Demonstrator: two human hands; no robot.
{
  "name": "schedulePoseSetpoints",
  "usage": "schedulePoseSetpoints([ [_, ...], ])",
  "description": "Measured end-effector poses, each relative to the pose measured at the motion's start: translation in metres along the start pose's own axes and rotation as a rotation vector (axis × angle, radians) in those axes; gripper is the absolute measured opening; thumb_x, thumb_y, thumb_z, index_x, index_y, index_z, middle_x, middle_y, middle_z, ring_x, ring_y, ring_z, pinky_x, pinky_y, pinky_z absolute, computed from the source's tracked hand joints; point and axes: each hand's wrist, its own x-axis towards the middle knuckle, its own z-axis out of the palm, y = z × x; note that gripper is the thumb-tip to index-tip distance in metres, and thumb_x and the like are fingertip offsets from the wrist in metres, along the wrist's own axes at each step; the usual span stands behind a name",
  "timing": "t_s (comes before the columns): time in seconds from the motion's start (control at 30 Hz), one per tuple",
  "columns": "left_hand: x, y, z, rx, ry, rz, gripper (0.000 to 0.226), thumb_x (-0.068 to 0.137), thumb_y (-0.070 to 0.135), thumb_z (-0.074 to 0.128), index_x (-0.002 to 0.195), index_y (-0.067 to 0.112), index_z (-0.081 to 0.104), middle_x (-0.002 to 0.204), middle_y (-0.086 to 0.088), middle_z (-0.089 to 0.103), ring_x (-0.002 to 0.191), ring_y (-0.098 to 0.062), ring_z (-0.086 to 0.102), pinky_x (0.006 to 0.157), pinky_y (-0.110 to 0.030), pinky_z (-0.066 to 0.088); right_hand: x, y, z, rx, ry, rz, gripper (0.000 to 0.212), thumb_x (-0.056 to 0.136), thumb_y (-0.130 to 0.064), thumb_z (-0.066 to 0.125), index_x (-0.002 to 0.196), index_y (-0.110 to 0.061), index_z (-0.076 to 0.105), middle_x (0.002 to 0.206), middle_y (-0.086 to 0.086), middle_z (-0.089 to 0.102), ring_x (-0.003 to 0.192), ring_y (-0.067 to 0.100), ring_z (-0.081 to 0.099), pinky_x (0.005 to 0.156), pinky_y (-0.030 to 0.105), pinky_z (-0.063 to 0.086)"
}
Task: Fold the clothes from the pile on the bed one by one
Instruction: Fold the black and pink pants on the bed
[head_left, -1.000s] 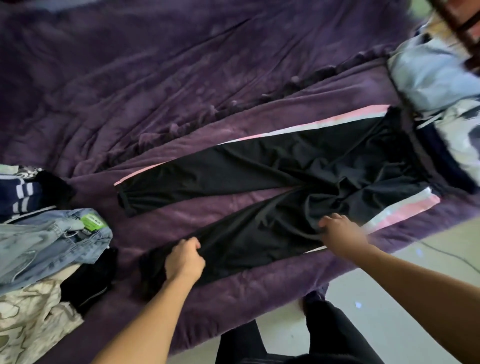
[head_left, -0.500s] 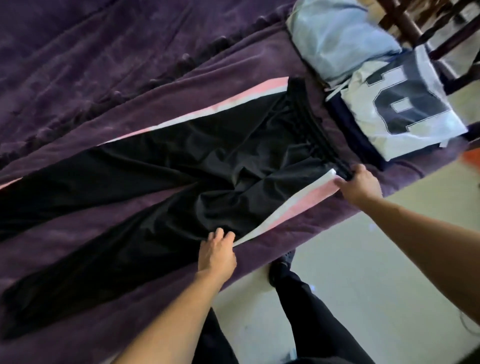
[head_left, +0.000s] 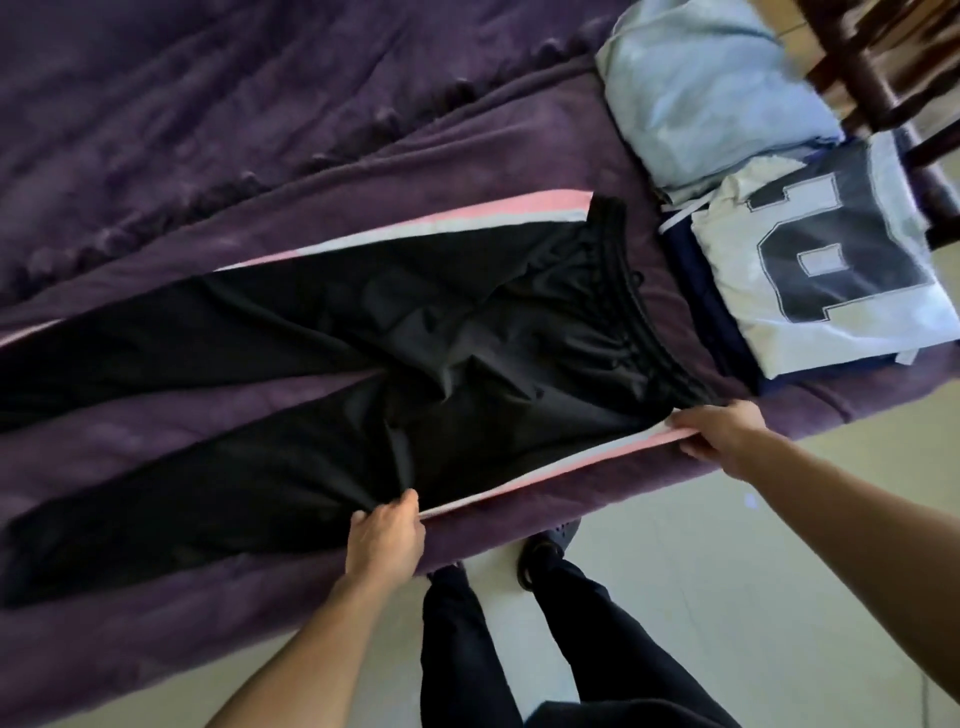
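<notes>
Bed surface: purple blanket (head_left: 260, 130). The left hand (head_left: 387, 535) pinches the near side edge of the black track pants (head_left: 363, 353) at the thigh; the right hand (head_left: 727, 431) grips the same pink-and-white striped edge at the waistband corner. The pants lie flat, legs apart, waistband just beside a folded numbered jersey (head_left: 831, 260), with a folded pale-blue garment (head_left: 701, 98) beyond.

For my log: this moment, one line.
black pants: spread flat | left hand: pinches near leg | right hand: grips waistband corner

black track pants (head_left: 363, 364) | pink-white side stripes | flat, legs apart | bed (head_left: 260, 130)
</notes>
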Motion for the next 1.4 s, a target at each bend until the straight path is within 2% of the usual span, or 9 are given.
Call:
schedulePoseSetpoints([
  [0.17,0.008,-0.029,-0.057,-0.248,0.212,-0.044,0.007,0.089,0.013,0.05,0.095,0.017,0.052,0.09,-0.013,0.069,0.089,-0.036,0.063,0.074,-0.039,0.044,-0.017,-0.061,0.012,0.315,-0.248,0.08,0.011,0.086,0.003,0.062,0.078,-0.005,0.059,0.06,0.006,0.065,0.052,0.012,0.064,0.044,0.021,0.052],
  [0.43,0.134,-0.083,-0.183,-0.399,0.481,-0.113,0.012,0.083,0.008,0.055,0.092,0.016,0.059,0.09,-0.019,0.067,0.087,-0.039,0.062,0.069,-0.038,0.045,-0.013,-0.192,0.093,0.427,-0.261,-0.091,0.017,0.094,-0.013,0.057,0.077,-0.013,0.056,0.048,-0.002,0.062,0.04,0.004,0.059,0.038,0.018,0.047],
  [0.6,0.208,-0.096,-0.226,-0.429,0.536,-0.123,0.022,0.087,0.005,0.048,0.105,0.013,0.058,0.109,-0.017,0.064,0.103,-0.038,0.057,0.08,-0.041,0.045,0.007,-0.239,0.134,0.443,-0.194,-0.135,0.004,0.092,-0.016,0.062,0.089,-0.015,0.059,0.085,0.006,0.062,0.065,0.012,0.066,0.046,0.021,0.052],
  [0.7,0.233,-0.091,-0.229,-0.414,0.554,-0.144,0.032,0.092,0.012,0.051,0.124,0.012,0.051,0.129,-0.016,0.05,0.118,-0.036,0.047,0.094,-0.044,0.04,0.019,-0.241,0.153,0.393,-0.163,-0.189,0.047,0.087,-0.015,0.067,0.131,-0.018,0.049,0.11,0.009,0.06,0.096,0.018,0.065,0.059,0.031,0.058],
  [0.8,0.228,-0.086,-0.206,-0.387,0.517,-0.103,0.033,0.09,0.012,0.055,0.123,0.011,0.052,0.127,-0.016,0.047,0.118,-0.036,0.045,0.093,-0.046,0.04,0.016,-0.221,0.165,0.253,-0.027,-0.316,0.074,0.084,-0.008,0.067,0.147,-0.025,0.031,0.12,0.004,0.059,0.097,0.016,0.063,0.069,0.033,0.058],
  [0.93,0.182,-0.09,-0.158,-0.422,0.488,-0.141,0.028,0.087,0.011,0.058,0.115,0.01,0.056,0.118,-0.014,0.051,0.112,-0.034,0.048,0.088,-0.044,0.042,-0.009,-0.19,0.174,-0.139,0.182,-0.679,0.066,0.08,-0.011,0.066,0.14,-0.027,0.042,0.109,-0.004,0.059,0.088,0.014,0.062,0.086,0.028,0.05],
  [1.07,0.108,-0.106,-0.115,-0.452,0.326,-0.253,0.033,0.087,0.012,0.061,0.121,0.011,0.057,0.123,-0.011,0.052,0.115,-0.029,0.049,0.089,-0.041,0.045,-0.045,-0.154,0.195,-0.432,0.002,-0.842,0.053,0.083,-0.011,0.066,0.133,-0.017,0.051,0.108,0.003,0.061,0.085,0.015,0.061,0.086,0.03,0.049],
  [1.27,0.022,-0.179,-0.075,-0.404,0.184,-0.497,0.034,0.084,0.018,0.064,0.118,0.017,0.058,0.121,-0.007,0.053,0.113,-0.028,0.05,0.088,-0.04,0.045,-0.088,-0.112,0.246,-1.033,-0.398,-0.668,0.038,0.086,-0.028,0.064,0.124,-0.023,0.06,0.114,0.0,0.067,0.098,0.019,0.064,0.086,0.031,0.051],
  [1.4,-0.009,-0.236,-0.063,-0.344,0.195,-0.583,0.04,0.084,0.024,0.065,0.123,0.021,0.055,0.126,-0.005,0.049,0.115,-0.026,0.048,0.092,-0.041,0.043,-0.122,-0.09,0.297,-1.223,-0.484,-0.692,0.036,0.087,-0.033,0.062,0.123,-0.024,0.061,0.11,-0.001,0.067,0.093,0.017,0.064,0.082,0.028,0.052],
])
